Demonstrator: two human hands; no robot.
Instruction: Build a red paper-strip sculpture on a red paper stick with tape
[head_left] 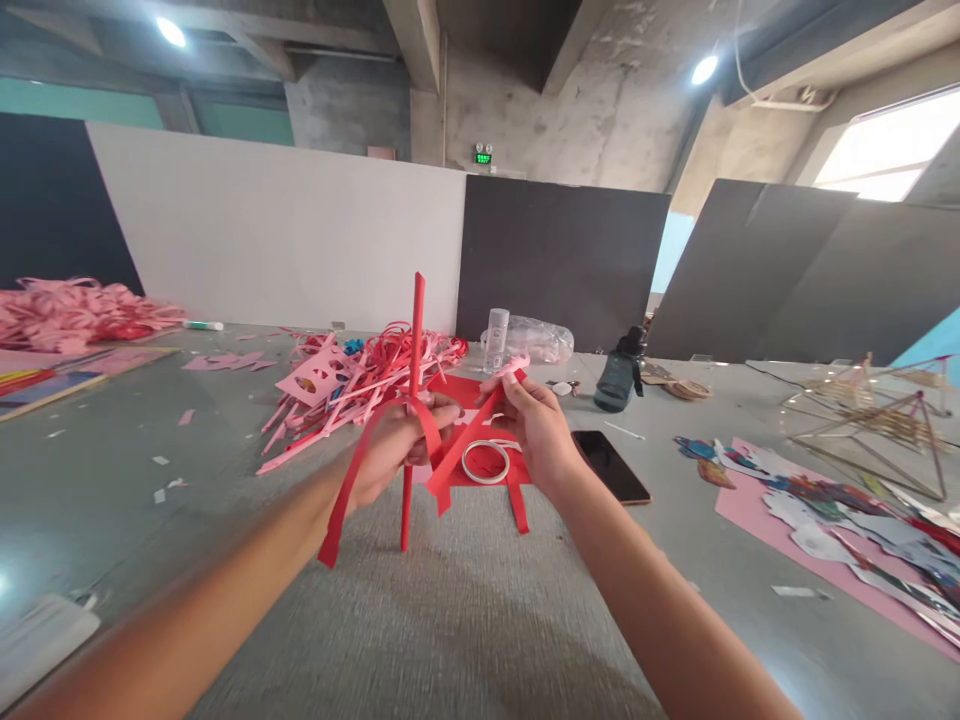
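One slim red rod (417,335) stands upright over the tabletop (240,430), pinched by the left hand (390,445); a flat red strip (343,505) curls over that grip. The right hand (544,430) pinches a slanting red band (469,440). Between them shows a white ring (486,481); farther left, tangled pink-and-red strips (384,358).
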